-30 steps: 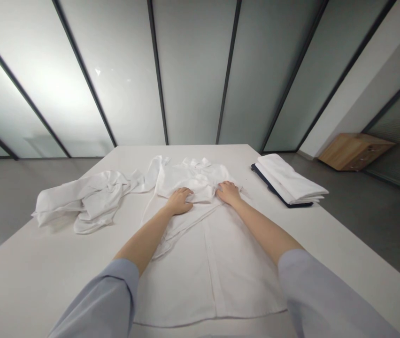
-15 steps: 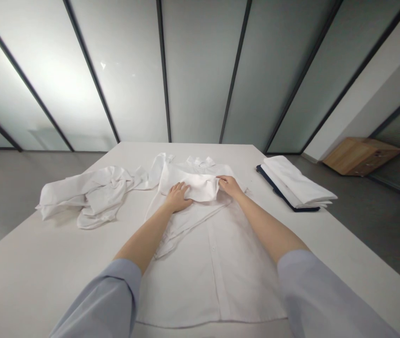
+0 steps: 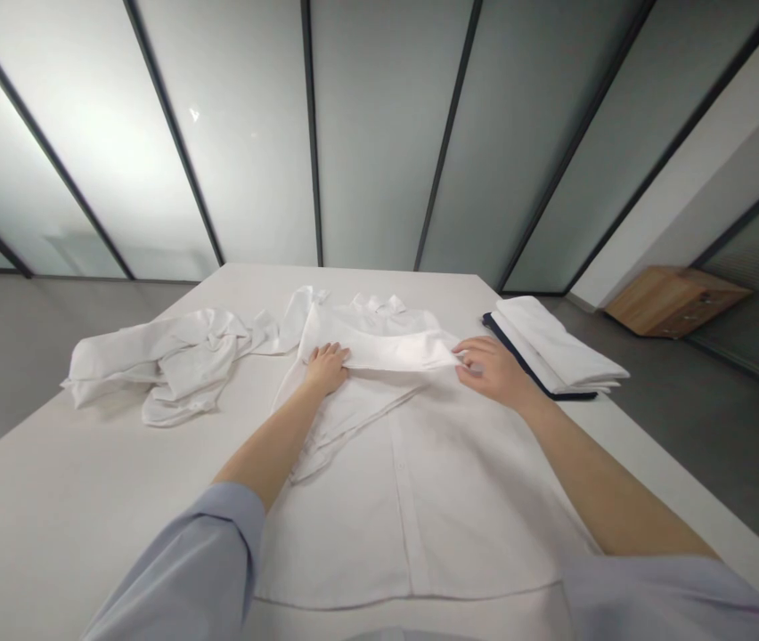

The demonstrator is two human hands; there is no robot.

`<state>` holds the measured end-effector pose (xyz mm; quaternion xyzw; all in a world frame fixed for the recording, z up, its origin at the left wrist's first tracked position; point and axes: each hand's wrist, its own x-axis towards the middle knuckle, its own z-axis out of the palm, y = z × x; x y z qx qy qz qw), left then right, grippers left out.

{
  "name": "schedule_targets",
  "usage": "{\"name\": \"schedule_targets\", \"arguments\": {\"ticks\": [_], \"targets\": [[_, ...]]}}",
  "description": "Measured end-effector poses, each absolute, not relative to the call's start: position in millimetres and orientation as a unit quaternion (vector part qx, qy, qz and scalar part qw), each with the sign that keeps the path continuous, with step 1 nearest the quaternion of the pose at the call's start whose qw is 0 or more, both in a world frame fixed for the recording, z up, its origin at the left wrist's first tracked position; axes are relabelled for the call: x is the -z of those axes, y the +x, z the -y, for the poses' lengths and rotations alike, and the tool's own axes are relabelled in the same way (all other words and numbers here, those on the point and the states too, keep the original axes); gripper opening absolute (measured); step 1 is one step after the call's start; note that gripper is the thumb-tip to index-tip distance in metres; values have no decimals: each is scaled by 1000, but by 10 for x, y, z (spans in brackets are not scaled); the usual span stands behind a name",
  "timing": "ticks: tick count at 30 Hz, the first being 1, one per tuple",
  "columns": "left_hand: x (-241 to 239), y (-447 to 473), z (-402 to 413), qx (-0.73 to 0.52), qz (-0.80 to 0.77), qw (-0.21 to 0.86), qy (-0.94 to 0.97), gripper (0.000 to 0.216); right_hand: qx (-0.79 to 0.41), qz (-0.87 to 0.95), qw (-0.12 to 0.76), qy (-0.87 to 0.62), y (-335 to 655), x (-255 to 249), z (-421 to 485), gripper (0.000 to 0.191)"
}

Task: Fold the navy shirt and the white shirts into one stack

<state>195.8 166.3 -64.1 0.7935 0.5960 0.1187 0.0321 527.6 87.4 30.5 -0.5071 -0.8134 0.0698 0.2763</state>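
Just above the centre of the frame, right of middle, the right hand [image 3: 483, 365] appears to pinch, between thumb and fingertips, the end of a cloth band [image 3: 399, 349], probably a sleeve laid across the upper part of the white shirt [image 3: 466, 507]. Left of it, near the middle of the frame, the left hand [image 3: 328, 367] grips nothing: it lies palm down, fingers a little spread, on the band's other end. That split of work seems right: one hand anchors while the other draws the cloth straight. For a clean result, the pull should stay low and in line with the band, light enough that the shirt beneath does not skew, and the anchor should press rather than bunch. The slack near the pinched end would want smoothing outward. Below, the shirt spreads over the lower centre, its placket [image 3: 402, 481] running fairly straight and a useful guide for squareness; the thin loose folds [image 3: 346, 427] under the left wrist could leave a ridge. Farther out, a crumpled white garment [image 3: 185, 356] sits at left on the table [image 3: 118, 525], and a folded white stack [image 3: 557, 343] rests over dark cloth [image 3: 576, 395] at right.
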Motion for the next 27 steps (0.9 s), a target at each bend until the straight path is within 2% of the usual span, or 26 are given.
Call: {"name": "schedule_targets", "arguments": {"ticks": [3,6,9,15,19,25,27], "targets": [[636,1960,-1653,-110,-604,37,789,50,-131,852,175,-475,5298,-273,-719,23],[620,1959,-1643,-105,-605,31,788,50,-172,808,176,-535,5335,-135,-787,32],[598,1953,-1632,-107,-604,22,790,52,-139,756,193,-610,5335,89,-978,37],[529,1915,-1602,-100,-615,-2,782,54,-48,742,76,-665,5190,501,-1177,32],[489,1840,-1610,-100,-635,-39,765,55,-75,745,89,-657,5164,561,-1174,18],[480,1573,-1708,-79,-657,-79,746,60,-188,685,188,-678,5332,476,-1258,8],[488,1452,-1746,-71,-654,-74,750,60,-223,669,192,-682,5404,446,-1263,5]]}}
